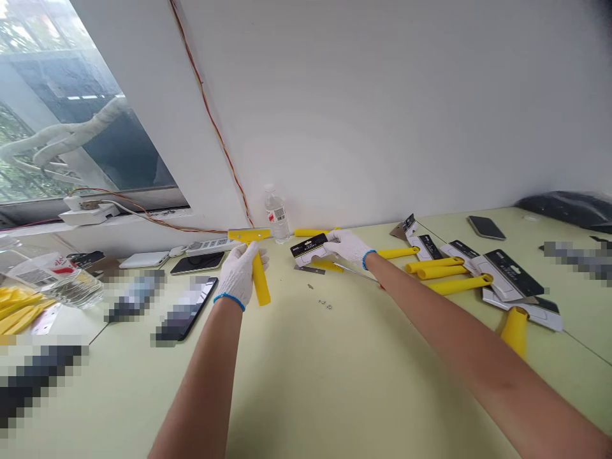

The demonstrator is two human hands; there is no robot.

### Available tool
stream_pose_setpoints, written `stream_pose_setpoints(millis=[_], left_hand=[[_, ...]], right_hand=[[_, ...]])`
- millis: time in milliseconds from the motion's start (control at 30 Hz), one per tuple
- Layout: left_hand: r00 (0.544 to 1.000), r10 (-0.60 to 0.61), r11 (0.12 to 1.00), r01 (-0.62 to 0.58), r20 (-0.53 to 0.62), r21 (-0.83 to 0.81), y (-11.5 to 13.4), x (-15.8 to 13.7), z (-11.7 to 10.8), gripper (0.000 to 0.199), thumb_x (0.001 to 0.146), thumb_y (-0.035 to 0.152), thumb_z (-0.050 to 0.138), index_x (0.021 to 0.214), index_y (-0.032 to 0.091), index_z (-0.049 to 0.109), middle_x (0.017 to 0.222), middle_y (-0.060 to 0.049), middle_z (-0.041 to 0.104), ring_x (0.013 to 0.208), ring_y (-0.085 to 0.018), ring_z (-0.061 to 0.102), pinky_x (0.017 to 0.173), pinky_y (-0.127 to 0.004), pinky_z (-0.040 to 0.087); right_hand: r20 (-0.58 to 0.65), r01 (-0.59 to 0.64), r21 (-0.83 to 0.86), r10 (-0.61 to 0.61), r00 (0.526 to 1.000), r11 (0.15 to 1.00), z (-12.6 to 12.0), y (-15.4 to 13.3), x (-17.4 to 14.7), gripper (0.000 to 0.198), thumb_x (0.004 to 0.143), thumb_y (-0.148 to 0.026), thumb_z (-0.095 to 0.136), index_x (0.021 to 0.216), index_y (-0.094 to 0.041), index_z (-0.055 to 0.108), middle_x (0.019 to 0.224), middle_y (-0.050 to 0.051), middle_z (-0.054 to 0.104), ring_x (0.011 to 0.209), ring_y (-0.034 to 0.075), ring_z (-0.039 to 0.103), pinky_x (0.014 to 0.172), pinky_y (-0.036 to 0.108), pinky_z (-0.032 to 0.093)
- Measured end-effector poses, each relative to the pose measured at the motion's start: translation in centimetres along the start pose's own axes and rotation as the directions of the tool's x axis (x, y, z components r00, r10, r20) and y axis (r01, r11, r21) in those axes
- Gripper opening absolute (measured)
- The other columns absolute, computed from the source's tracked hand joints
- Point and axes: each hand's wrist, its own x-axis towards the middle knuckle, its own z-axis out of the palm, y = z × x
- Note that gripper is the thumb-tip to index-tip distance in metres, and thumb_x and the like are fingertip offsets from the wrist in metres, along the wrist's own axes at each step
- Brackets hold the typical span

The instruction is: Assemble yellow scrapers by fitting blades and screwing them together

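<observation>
My left hand, in a white knit glove with a blue cuff, is closed around a yellow-handled scraper. The scraper's wide head points toward the wall, with a metal strip and screws on it. My right hand, gloved the same way, pinches a black-and-white cardboard packaging card by its right edge. Close by on the table are a flat metal blade, a yellow piece partly under the card, and several small screws. A thin metal shaft shows below my right hand.
Several yellow scrapers with cards lie at the right. A water bottle stands by the wall. Phones and a power strip are at the left, with a larger bottle and yellow parts. Another phone lies far right.
</observation>
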Motion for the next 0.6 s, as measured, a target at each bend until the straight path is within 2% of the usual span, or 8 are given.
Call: stream_pose_setpoints(millis=[100,200,400,500,600], left_hand=[[1.0,0.011,0.985,-0.015,-0.025,-0.174,1.0,0.0,0.4,0.025,0.087,0.031,0.077,0.103,0.017,0.063,0.099,-0.006,0.073,0.083,-0.013,0.071,0.08,-0.028,0.061],[0.997,0.038,0.97,-0.051,-0.061,-0.237,2.1,-0.5,1.0,0.019,0.092,0.029,0.073,0.103,0.018,0.063,0.107,-0.009,0.074,0.093,-0.016,0.073,0.082,-0.03,0.062],[0.989,0.113,0.953,-0.135,-0.097,-0.272,2.3,-1.0,1.8,0.025,0.091,0.031,0.076,0.104,0.018,0.06,0.096,-0.006,0.072,0.082,-0.016,0.073,0.084,-0.035,0.063],[0.981,0.139,0.941,-0.174,-0.139,-0.291,2.1,-0.6,1.5,0.022,0.092,0.028,0.075,0.101,0.018,0.058,0.094,-0.005,0.071,0.083,-0.015,0.073,0.085,-0.034,0.063],[0.976,0.174,0.923,-0.208,-0.133,-0.323,2.3,-0.1,0.8,0.024,0.09,0.03,0.076,0.098,0.019,0.057,0.09,-0.003,0.068,0.082,-0.014,0.073,0.088,-0.035,0.063]], right_hand=[[0.01,0.05,-0.004,-0.05,0.999,0.999,-0.9,0.3,-2.2,0.036,0.108,-0.036,0.053,0.122,-0.004,0.063,0.106,0.01,0.061,0.095,0.012,0.061,0.09,0.028,0.056],[-0.003,0.103,-0.032,-0.103,0.995,0.994,-1.3,0.6,-4.3,0.04,0.107,-0.038,0.055,0.13,-0.006,0.06,0.117,0.013,0.059,0.107,0.015,0.06,0.097,0.033,0.055],[0.094,0.197,-0.061,-0.191,0.977,0.978,-0.9,0.4,-6.3,0.042,0.106,-0.04,0.056,0.133,-0.008,0.06,0.124,0.014,0.056,0.113,0.017,0.058,0.101,0.035,0.054],[0.143,0.214,-0.054,-0.204,0.968,0.975,-1.0,-0.1,-6.5,0.037,0.108,-0.039,0.053,0.128,-0.008,0.061,0.117,0.012,0.059,0.104,0.014,0.059,0.095,0.029,0.054],[0.168,0.195,-0.047,-0.184,0.968,0.98,-1.3,-0.4,-6.6,0.029,0.109,-0.031,0.046,0.121,-0.01,0.062,0.106,0.009,0.062,0.089,0.01,0.057,0.081,0.02,0.047]])
